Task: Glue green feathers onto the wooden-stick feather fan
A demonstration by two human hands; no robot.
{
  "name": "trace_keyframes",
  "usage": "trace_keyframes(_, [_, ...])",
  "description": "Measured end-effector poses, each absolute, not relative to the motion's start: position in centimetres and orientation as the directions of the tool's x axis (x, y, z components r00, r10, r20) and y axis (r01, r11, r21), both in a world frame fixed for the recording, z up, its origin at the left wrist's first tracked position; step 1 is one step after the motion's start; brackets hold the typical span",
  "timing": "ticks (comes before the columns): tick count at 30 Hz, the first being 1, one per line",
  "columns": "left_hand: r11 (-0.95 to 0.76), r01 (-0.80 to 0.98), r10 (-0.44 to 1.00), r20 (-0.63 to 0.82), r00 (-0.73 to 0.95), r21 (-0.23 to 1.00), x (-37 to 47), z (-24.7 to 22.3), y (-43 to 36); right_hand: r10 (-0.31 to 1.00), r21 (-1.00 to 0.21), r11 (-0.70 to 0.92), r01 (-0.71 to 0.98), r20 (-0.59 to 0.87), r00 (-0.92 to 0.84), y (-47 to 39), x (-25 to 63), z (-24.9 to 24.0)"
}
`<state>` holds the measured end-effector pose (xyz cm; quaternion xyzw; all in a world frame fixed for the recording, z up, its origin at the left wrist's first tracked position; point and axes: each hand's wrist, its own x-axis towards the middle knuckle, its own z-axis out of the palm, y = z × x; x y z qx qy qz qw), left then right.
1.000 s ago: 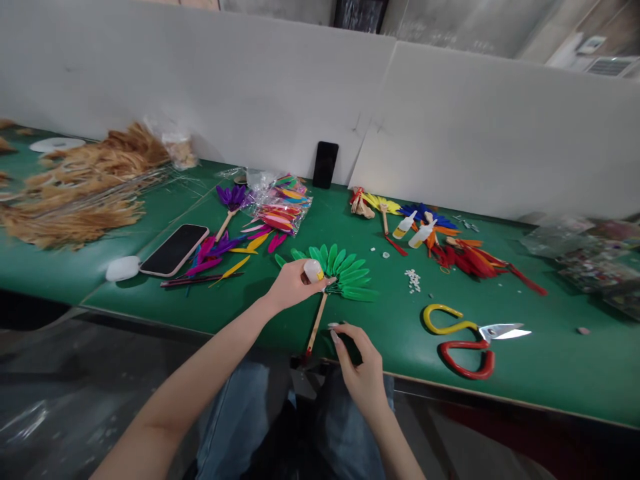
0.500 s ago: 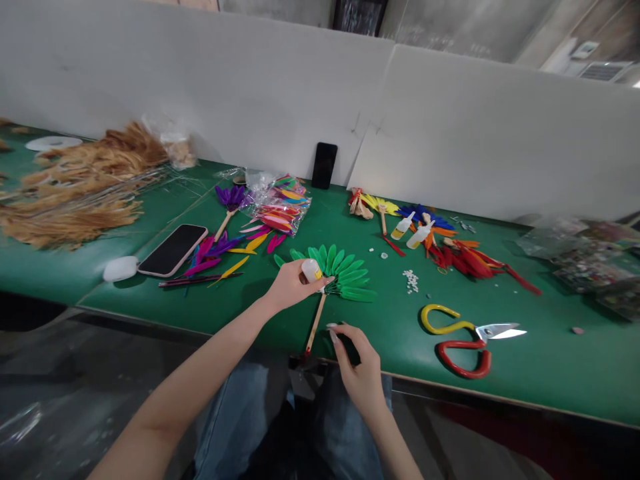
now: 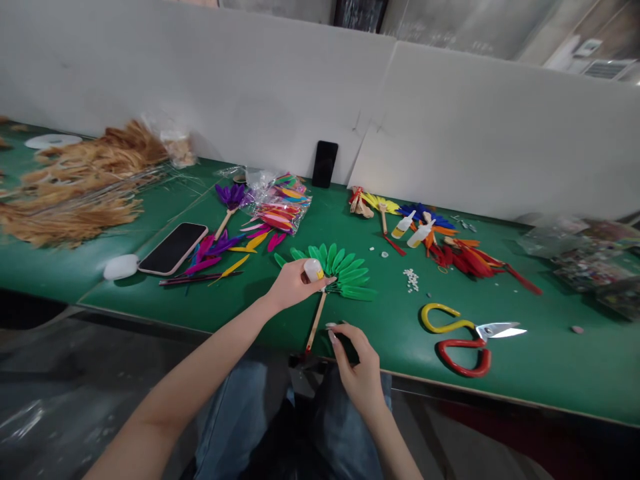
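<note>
A fan of green feathers [image 3: 353, 273] on a thin wooden stick [image 3: 316, 323] lies on the table, the stick's red-tipped end at the front edge. My left hand [image 3: 291, 285] is closed around a small white glue bottle [image 3: 313, 270] with a yellow label. The bottle is tilted over the point where the feathers meet the stick; its nozzle is hidden by the fingers. Just right of the stick, my right hand [image 3: 357, 363] has thumb and forefinger brought together in a pinch. Whether something tiny sits between those fingertips I cannot make out.
Yellow-and-red-handled scissors [image 3: 473, 340] lie at right, beyond small white beads [image 3: 411, 280]. Two glue bottles [image 3: 413, 230] and red feathers [image 3: 470, 260] lie behind. Leftward are a phone [image 3: 174, 249], loose coloured feathers [image 3: 215, 250], bagged feathers [image 3: 285, 210] and tan fibres [image 3: 90, 173].
The glue bottle in my left hand has shifted very slightly to the right. My right hand and the green fan stay nearly as they were.
</note>
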<state>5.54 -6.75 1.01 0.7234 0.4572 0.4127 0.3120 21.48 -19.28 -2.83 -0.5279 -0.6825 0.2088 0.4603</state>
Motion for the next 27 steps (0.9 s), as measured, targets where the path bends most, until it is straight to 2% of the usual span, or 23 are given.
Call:
trace_keyframes(12, [-0.390, 0.391, 0.918, 0.319, 0.235, 0.834, 5.6, 1.3, -6.8, 0.891, -0.687, 0.444, 0.575, 0.409, -0.199, -19.0, 19.8, -1.9])
trace_keyframes(17, [-0.393, 0.385, 0.919, 0.336, 0.207, 0.835, 5.5, 1.4, -6.7, 0.912, -0.652, 0.340, 0.678, 0.405, -0.067, -18.4, 20.7, -2.4])
trace_keyframes(20, [-0.374, 0.410, 0.928, 0.335, 0.165, 0.832, 5.4, 1.5, -6.7, 0.917, -0.540, 0.265, 0.799, 0.397, -0.035, -17.2, 21.7, -2.2])
trace_keyframes(24, [-0.302, 0.410, 0.952, 0.294, 0.086, 0.860, 5.3, 1.5, -6.5, 0.916, -0.342, 0.285, 0.895, 0.372, -0.149, -15.2, 22.5, -1.8])
trace_keyframes(27, [-0.272, 0.387, 0.959, 0.279, 0.038, 0.881, 5.3, 1.6, -6.4, 0.906, -0.247, 0.315, 0.917, 0.367, -0.212, -14.3, 22.5, -1.8])
